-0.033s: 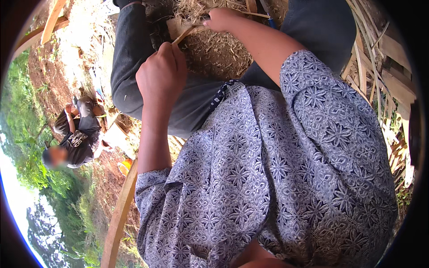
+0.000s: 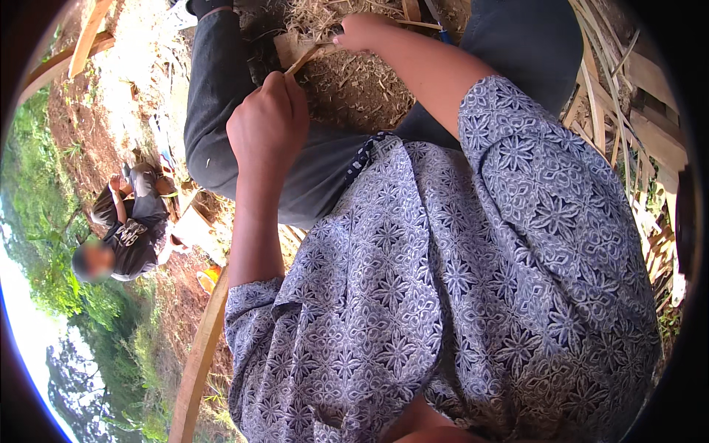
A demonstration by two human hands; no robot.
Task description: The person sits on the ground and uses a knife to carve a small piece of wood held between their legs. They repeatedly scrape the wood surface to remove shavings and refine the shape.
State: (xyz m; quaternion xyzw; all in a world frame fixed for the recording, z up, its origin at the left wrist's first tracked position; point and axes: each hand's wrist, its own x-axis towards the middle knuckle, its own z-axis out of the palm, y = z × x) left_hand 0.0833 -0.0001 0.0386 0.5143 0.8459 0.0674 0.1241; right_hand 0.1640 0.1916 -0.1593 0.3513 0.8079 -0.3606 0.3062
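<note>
Pale split-bamboo strip [image 2: 301, 60], thin and flat, runs between both hands above the lap, over a heap of straw-coloured shavings [image 2: 354, 81]. Left hand [image 2: 267, 125] is fisted tight round the strip's near end, knuckles up. Right hand [image 2: 363, 32] is curled closed at the far end; a dark blue-handled tool [image 2: 440, 31] lies just beside it, and whether that hand grips it cannot be told. Judgement: keep the strip taut and level, left grip firm, working away from the grey trouser leg [image 2: 221, 111].
</note>
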